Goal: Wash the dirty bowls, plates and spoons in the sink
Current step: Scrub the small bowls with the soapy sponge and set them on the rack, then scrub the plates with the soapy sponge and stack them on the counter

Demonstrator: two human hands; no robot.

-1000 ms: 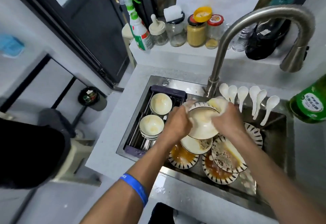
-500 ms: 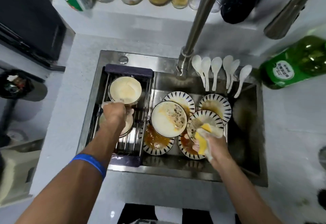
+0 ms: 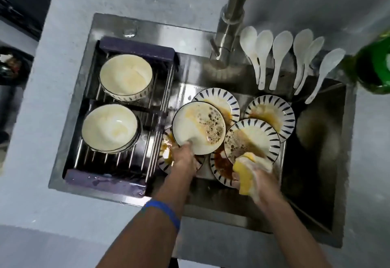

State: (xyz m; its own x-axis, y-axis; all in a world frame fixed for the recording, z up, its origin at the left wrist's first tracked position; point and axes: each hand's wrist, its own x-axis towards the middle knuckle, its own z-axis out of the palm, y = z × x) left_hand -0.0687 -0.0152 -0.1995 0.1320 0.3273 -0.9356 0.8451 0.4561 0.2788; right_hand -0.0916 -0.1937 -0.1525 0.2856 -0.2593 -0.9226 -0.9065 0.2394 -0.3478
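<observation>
The left hand (image 3: pixel 183 158) gripped the near rim of a dirty plate (image 3: pixel 199 127) lying on other plates in the sink (image 3: pixel 316 183). The right hand (image 3: pixel 256 175), at 4 o'clock from this plate, was closed around a soapy yellow sponge (image 3: pixel 244 172).

A green bottle (image 3: pixel 374 68) leans in from the right edge of the frame, blurred, over the grey countertop (image 3: pixel 52 60) that fills the left and top of the picture. A steel tap (image 3: pixel 229 33) rises at top centre, and a dark-framed wire drying rack (image 3: pixel 124 162) sits left of centre. At the far left edge a dark round container (image 3: pixel 11 67) shows only partly, its contents too blurred to tell
</observation>
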